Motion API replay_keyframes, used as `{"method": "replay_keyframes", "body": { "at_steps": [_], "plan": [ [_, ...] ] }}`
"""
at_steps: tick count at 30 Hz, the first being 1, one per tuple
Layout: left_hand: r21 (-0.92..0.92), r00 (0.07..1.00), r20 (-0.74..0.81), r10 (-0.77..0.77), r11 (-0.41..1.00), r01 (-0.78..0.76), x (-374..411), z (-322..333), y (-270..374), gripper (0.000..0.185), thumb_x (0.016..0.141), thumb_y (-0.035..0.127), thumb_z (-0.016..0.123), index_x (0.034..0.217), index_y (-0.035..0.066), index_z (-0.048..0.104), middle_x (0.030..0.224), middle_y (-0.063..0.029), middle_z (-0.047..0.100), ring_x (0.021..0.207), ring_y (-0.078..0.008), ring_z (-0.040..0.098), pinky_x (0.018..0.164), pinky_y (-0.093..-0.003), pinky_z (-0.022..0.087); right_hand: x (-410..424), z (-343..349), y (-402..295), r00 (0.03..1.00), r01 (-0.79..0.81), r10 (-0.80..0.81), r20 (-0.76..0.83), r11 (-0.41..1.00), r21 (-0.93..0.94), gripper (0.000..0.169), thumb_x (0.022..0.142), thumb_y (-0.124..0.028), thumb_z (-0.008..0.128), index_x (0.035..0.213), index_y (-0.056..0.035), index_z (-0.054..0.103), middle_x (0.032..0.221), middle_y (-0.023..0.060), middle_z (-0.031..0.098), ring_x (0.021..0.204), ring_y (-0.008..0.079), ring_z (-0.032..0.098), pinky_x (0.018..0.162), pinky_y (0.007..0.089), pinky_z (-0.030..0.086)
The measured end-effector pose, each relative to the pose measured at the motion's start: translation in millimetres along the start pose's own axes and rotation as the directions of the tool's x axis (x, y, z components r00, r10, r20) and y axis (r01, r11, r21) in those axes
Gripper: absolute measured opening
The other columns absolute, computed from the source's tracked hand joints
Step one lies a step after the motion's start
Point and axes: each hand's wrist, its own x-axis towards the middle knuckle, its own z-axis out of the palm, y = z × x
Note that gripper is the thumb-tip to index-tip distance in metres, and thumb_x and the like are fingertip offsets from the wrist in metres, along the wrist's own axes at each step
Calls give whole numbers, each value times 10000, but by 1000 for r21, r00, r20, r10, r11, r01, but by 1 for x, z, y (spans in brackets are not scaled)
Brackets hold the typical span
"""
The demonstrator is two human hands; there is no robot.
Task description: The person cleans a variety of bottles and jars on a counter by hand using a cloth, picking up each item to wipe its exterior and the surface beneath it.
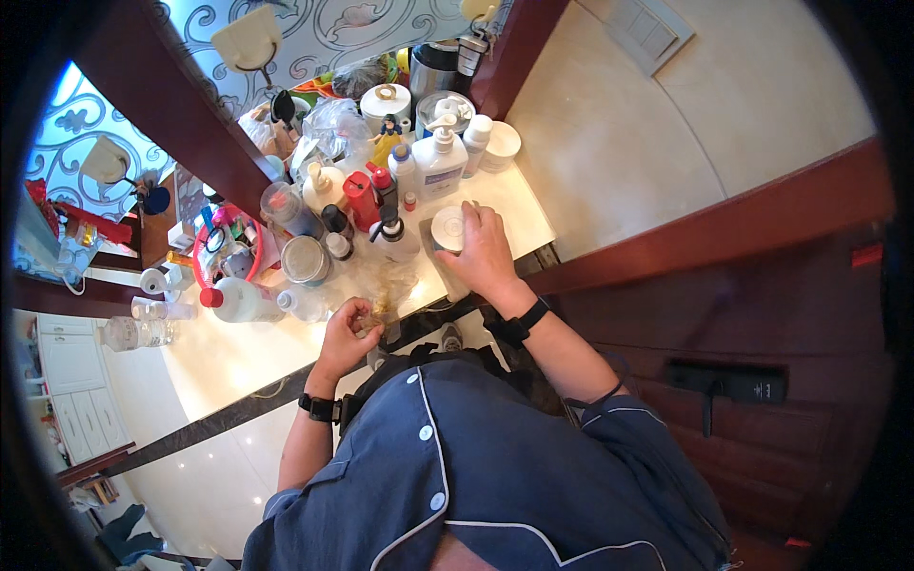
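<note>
My right hand [484, 255] grips a jar with a round white lid [448, 227], its thumb and fingers around the lid's right side. The jar stands near the right end of the pale countertop [243, 360]. At the counter's front edge, my left hand [348, 339] pinches a crumpled clear plastic bag [389, 285] with something yellowish in it. Just behind the bag is a clear pump bottle [395, 241] with a black top. Left of it are a clear lidded tub [305, 260] and a small clear bottle [300, 303].
Behind stand a white pump bottle [439, 164], a red bottle [361, 200], a princess figurine [388, 143] and a white canister [385, 107]. Leftward are a red-capped bottle [243, 300], a pink basket [196, 260] and a water bottle [136, 333]. A dark red door [714, 321] is at right.
</note>
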Motion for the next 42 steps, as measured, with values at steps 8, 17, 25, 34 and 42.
{"method": "replay_keyframes", "body": {
  "at_steps": [8,17,25,34,42],
  "plan": [
    [-26,1000,-8,7,1000,-8,2,1,-14,364,830,-3,764,1143,10,578,1049,0,529,948,-69,549,858,-216,486,36,-17,88,992,-59,70,-103,993,103,678,872,-201,748,1432,53,463,1393,265,542,1204,426,589,1005,470,494],
    [-49,998,-26,-56,997,55,-2,1,-4,381,834,1,769,1163,14,576,1074,12,531,941,-49,547,829,-203,483,142,-45,77,972,-93,151,180,950,-297,821,814,-139,771,1520,-29,365,1638,207,288,1227,405,606,999,463,532],
    [-114,998,-17,-61,992,59,-1,3,3,375,844,-3,763,1166,12,572,1069,4,556,941,-64,574,852,-213,499,142,-38,88,977,-65,129,172,940,-335,714,786,-77,726,1441,4,454,1401,223,503,1085,397,674,904,466,571],
    [-42,998,-3,-59,997,59,3,-3,-6,396,832,51,797,1163,18,580,1040,6,560,927,-67,549,817,-206,471,78,-67,77,952,-179,243,185,935,-307,636,732,-231,810,1276,-28,553,1226,226,552,963,422,683,833,487,571],
    [-92,999,17,-43,995,44,2,-3,-6,401,836,20,786,1172,9,566,1103,-11,534,994,-78,552,881,-222,488,14,-82,59,947,-220,277,162,928,-300,790,725,-305,855,1397,-59,521,1278,220,543,982,424,681,835,483,572]
  ]
}}
